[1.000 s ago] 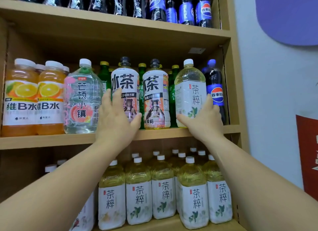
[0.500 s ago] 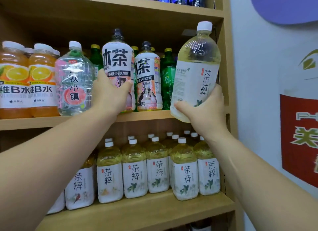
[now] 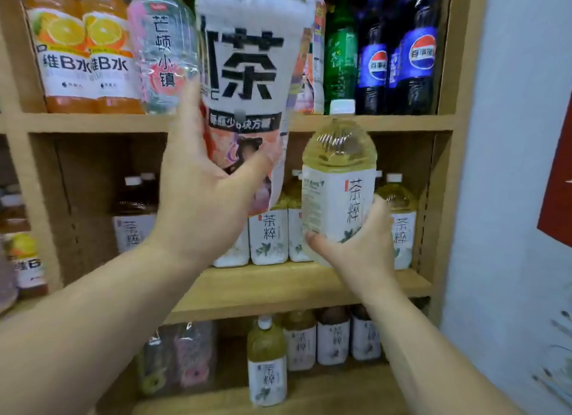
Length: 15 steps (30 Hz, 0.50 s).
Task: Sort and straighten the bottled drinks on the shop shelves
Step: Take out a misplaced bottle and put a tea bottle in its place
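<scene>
Wooden shelves [image 3: 309, 122] behind; left hand [image 3: 204, 198] grips iced-tea bottle [image 3: 247, 83], right hand [image 3: 362, 244] grips pale tea bottle [image 3: 337, 198].

We see shelves [image 3: 278, 287] of pale wood-look board, matt and smooth. The pale tea bottle [image 3: 339, 154] is clear, glossy plastic with a smooth white cap [image 3: 342, 106]; the iced tea bottle [image 3: 247, 74] wears a sleek printed film wrap.

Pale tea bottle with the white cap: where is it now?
Head view, right of centre: the right hand grips the pale tea bottle before matching bottles on the middle shelf, beside the white-labelled bottle in the left hand.
</scene>
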### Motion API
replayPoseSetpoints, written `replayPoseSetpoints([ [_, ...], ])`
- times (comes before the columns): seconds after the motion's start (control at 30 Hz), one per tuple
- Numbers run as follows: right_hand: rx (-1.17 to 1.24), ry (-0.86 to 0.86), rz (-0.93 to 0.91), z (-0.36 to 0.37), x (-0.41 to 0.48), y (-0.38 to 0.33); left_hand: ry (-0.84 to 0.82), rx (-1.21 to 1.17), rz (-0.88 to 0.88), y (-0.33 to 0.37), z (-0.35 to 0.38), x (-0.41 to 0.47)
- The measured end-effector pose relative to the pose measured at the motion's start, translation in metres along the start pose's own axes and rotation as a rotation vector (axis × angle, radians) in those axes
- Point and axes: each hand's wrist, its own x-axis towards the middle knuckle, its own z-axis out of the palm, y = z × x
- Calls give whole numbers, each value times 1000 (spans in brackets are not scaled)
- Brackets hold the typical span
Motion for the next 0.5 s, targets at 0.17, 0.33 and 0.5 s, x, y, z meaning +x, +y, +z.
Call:
replayPoseSetpoints([
  [0.17, -120, -47, 58, 45, -16, 40, 30, 37, -211, -50, -8, -66],
  [0.33, -260, -28, 120, 79, -23, 67, 81, 160, -372, -92, -13, -103],
  [0.5, -298, 5, 200, 94, -25, 84, 139, 261, -500, -128, -25, -109],
])
